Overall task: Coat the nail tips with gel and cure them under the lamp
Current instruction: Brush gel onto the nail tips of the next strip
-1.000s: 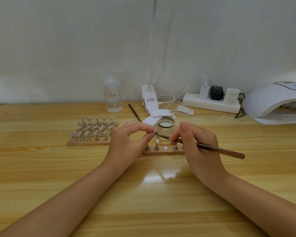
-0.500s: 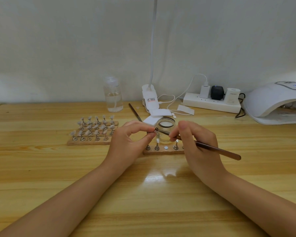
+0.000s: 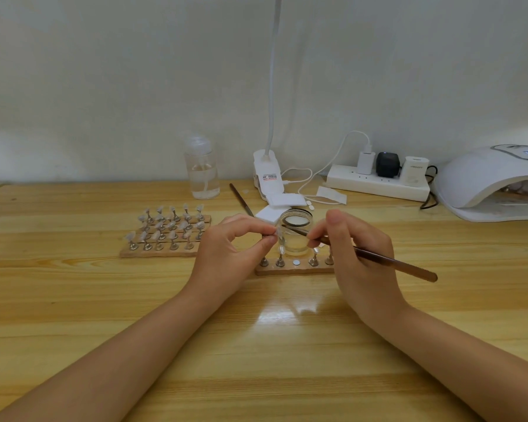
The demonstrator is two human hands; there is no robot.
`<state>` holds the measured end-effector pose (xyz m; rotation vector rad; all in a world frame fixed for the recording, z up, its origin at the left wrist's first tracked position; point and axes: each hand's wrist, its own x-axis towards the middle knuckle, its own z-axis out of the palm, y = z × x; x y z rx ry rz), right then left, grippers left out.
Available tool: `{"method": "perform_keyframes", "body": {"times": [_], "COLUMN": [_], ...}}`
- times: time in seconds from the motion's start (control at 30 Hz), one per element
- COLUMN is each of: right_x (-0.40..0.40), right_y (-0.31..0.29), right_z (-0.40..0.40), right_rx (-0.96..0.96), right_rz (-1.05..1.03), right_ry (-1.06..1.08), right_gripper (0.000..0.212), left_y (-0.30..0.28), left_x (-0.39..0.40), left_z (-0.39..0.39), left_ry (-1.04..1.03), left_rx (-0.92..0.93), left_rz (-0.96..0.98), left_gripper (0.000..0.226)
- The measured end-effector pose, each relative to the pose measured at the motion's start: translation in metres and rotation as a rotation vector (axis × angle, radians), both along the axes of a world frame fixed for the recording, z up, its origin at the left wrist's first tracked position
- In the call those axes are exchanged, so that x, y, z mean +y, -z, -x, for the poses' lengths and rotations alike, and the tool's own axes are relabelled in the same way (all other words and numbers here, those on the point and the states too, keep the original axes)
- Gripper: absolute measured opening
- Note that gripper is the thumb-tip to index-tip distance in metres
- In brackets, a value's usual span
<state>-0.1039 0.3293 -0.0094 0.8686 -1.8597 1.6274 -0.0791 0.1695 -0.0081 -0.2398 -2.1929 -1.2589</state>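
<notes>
My left hand (image 3: 229, 251) pinches a small clear nail tip on its stand (image 3: 277, 232) between thumb and forefinger. My right hand (image 3: 354, 257) grips a brown brush (image 3: 393, 263) like a pen, its tip touching that nail tip. Just behind them stands a clear glass gel jar (image 3: 296, 236). Below the hands lies a narrow wooden holder (image 3: 293, 269) with a few metal stands and one bare magnet spot. A larger wooden rack (image 3: 165, 233) with several nail tips sits to the left. The white curing lamp (image 3: 494, 181) is at the far right.
A clear liquid bottle (image 3: 202, 167), a clip lamp base (image 3: 267, 175), white pads (image 3: 282, 204), a second brush (image 3: 241, 198) and a power strip (image 3: 378, 182) with plugs and cables line the back of the wooden table (image 3: 256, 345).
The brush tip has slid slightly along the nail tip and its handle has tilted a little; both hands stay almost in place.
</notes>
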Motion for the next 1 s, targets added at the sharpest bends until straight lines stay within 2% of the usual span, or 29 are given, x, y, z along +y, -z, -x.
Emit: {"method": "perform_keyframes", "body": {"times": [0.27,0.5,0.63,0.73,1.0], "right_x": [-0.0013,-0.0013,-0.0005,-0.0018,-0.0028], "right_y": [-0.0020,0.0010,-0.0011,-0.0016,-0.0016], "right_z": [-0.0008,-0.0031,-0.0031,-0.0016,-0.0036], "right_rx": [0.036,0.043,0.028,-0.008,-0.042], "right_rz": [-0.056,-0.082,-0.003,-0.021,-0.009], "right_ry": [-0.031,-0.031,-0.010,0.037,-0.021], "right_gripper": [0.028,0.041,0.037,0.033,0.033], "left_y": [0.0007,0.0003,0.0008,0.0013,0.0008], "left_x": [-0.0002,0.0000,-0.0002,-0.0002,-0.0003], "left_z": [0.0006,0.0002,0.0011,0.0017,0.0011], "left_ry": [-0.007,-0.004,-0.008,-0.008,-0.006], "left_rx": [0.006,0.006,0.011,0.009,0.007], "left_rz": [0.007,-0.004,-0.004,-0.005,-0.002], "left_gripper": [0.022,0.021,0.021,0.017,0.019]}}
